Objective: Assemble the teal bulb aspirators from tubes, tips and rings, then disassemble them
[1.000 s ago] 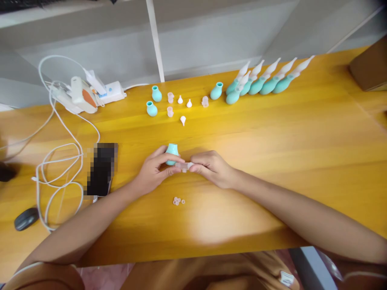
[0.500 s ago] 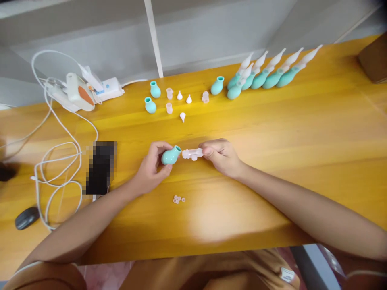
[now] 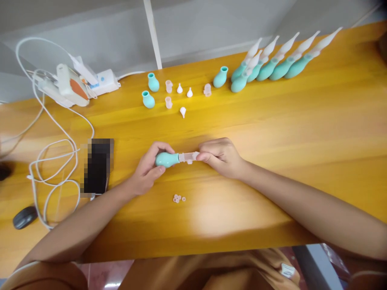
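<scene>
Above the table's middle, my left hand (image 3: 147, 169) grips a teal squeeze bulb (image 3: 167, 160) between thumb and fingers, its mouth facing right. My right hand (image 3: 222, 157) is closed on the far end of a clear plastic tube piece (image 3: 188, 157), which has a small side knob underneath. The tube's left end meets the bulb's mouth; how deep it sits inside I cannot tell. My right fingers hide the tube's other end. Below the hands, several tiny pale pink rings (image 3: 177, 198) lie on the wooden table (image 3: 242, 213).
Farther back stand loose teal bulbs (image 3: 153, 82), clear connectors (image 3: 168, 86) and small white tips (image 3: 183, 112). Several assembled bulbs with pointed nozzles (image 3: 281, 66) line the back right. Left are a phone (image 3: 97, 167), white cables (image 3: 72, 149), a power strip (image 3: 105, 83) and a mouse (image 3: 25, 217).
The bulb has turned from tilted to nearly level, and the gap between its mouth and the tube has closed. The camera view has shifted slightly.
</scene>
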The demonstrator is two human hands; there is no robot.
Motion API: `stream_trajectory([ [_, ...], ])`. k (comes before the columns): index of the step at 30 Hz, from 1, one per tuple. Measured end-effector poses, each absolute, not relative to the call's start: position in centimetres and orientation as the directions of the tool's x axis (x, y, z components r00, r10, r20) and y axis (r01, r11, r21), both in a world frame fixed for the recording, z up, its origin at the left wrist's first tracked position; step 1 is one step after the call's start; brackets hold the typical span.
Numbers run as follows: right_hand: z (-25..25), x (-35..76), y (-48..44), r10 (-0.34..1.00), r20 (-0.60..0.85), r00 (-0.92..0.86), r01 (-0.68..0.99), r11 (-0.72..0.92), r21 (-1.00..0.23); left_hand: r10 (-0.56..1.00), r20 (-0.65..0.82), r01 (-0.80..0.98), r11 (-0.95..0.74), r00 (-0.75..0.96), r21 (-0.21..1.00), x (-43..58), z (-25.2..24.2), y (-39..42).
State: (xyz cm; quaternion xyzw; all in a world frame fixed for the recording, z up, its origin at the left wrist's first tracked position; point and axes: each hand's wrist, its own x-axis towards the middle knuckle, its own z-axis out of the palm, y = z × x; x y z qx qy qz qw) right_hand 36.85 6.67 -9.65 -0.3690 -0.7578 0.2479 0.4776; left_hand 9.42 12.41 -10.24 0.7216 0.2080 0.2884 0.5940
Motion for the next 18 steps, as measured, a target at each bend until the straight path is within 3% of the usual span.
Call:
stream_trajectory([
  [8, -9.7, 37.0, 6.5, 0.698, 0.617, -0.363, 0.420, 0.714, -0.561, 0.668, 0.121, 0.189, -0.372, 0.734, 0.909, 10.0, -8.7, 12.3],
  [18, -9.7, 37.9, 6.5, 0.478, 0.695, -0.537, 0.555, 0.821, -0.135, 0.622, 0.094, 0.213, -0.400, 0.777, 0.891, 10.6, -8.3, 12.4],
])
